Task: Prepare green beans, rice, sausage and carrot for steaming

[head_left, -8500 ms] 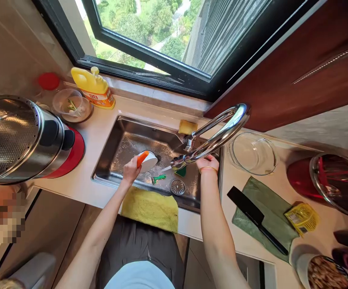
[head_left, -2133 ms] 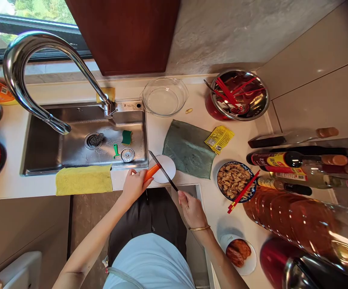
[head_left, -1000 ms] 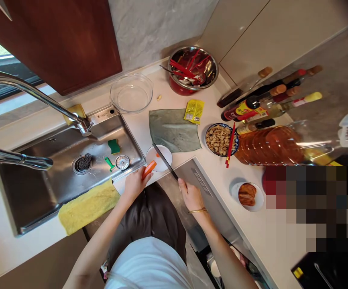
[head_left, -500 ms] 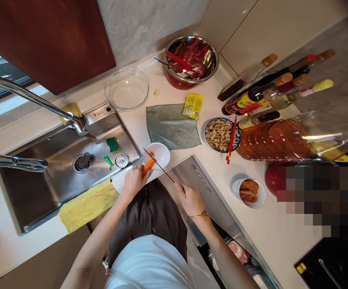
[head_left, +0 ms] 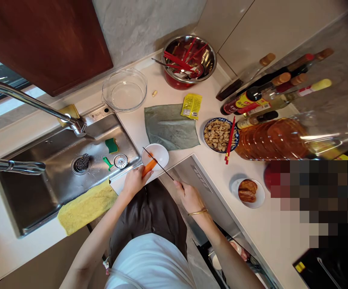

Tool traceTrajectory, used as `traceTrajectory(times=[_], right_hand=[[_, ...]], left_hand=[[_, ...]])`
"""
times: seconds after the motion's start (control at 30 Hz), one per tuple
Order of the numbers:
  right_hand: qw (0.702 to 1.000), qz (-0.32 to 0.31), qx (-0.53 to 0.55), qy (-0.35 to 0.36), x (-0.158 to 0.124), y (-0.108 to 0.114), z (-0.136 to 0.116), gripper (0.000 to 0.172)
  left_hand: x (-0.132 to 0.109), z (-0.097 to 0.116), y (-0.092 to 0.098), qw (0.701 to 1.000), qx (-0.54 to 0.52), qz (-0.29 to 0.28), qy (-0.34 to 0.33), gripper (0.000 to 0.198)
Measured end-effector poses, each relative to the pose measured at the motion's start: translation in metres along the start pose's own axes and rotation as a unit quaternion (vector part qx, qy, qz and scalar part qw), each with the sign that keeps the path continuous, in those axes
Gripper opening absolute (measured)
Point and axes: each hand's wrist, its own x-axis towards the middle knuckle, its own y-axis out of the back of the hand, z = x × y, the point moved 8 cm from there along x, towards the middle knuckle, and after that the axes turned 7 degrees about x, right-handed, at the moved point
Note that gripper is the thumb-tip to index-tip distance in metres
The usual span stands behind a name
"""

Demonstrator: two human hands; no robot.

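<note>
My left hand (head_left: 134, 180) is closed around the lower end of a carrot (head_left: 148, 167), whose far end lies over a small white bowl (head_left: 163, 155). In my right hand (head_left: 190, 196) is the handle end of a thin dark knife (head_left: 162, 168). Its blade slants across the carrot above the bowl. The bowl stands at the counter's edge, between the sink and a grey-green cloth (head_left: 170, 128). Whether any cut pieces lie under the blade is too small to tell.
The sink (head_left: 56, 192) is left, with a yellow towel (head_left: 86, 206) over its edge. Behind are a glass dish (head_left: 125, 94) and steel bowl (head_left: 204, 76). A blue-rimmed bowl of food (head_left: 218, 134), bottles and a meat plate (head_left: 261, 198) stand right. An open drawer lies below.
The view has shifted slightly. Both hands keep their holds on the carrot and the knife, with the blade still across the carrot.
</note>
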Motion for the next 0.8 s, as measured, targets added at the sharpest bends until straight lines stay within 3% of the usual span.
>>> traceTrajectory(times=[0.1,0.3,0.37,0.47,0.53,0.63,0.8], right_hand=[[1.0,-0.008,0.007,0.0,0.004,0.0,-0.002,0.07],[1.0,-0.013,0.002,-0.009,0.013,-0.007,-0.001,0.074],[1.0,-0.015,-0.005,-0.008,0.017,-0.01,0.001,0.074],[1.0,-0.02,-0.008,-0.015,0.021,-0.013,0.006,0.072],[1.0,-0.012,-0.004,-0.026,0.023,-0.01,0.01,0.072],[1.0,0.007,0.016,-0.022,0.022,-0.002,0.01,0.073],[0.999,-0.003,0.033,0.001,0.014,0.002,0.001,0.072]], left_hand=[[0.003,0.001,-0.003,0.999,-0.04,-0.019,-0.021,0.045],[0.003,-0.002,0.008,0.998,-0.005,0.056,0.033,0.042],[0.003,0.001,0.005,0.995,-0.091,0.02,0.017,0.043],[-0.001,0.012,-0.001,0.963,-0.259,-0.072,-0.022,0.047],[-0.003,0.011,-0.001,0.945,-0.314,-0.086,-0.015,0.047],[-0.003,-0.002,0.0,0.95,-0.308,-0.047,0.027,0.045],[0.005,-0.012,0.0,0.978,-0.206,0.001,0.033,0.045]])
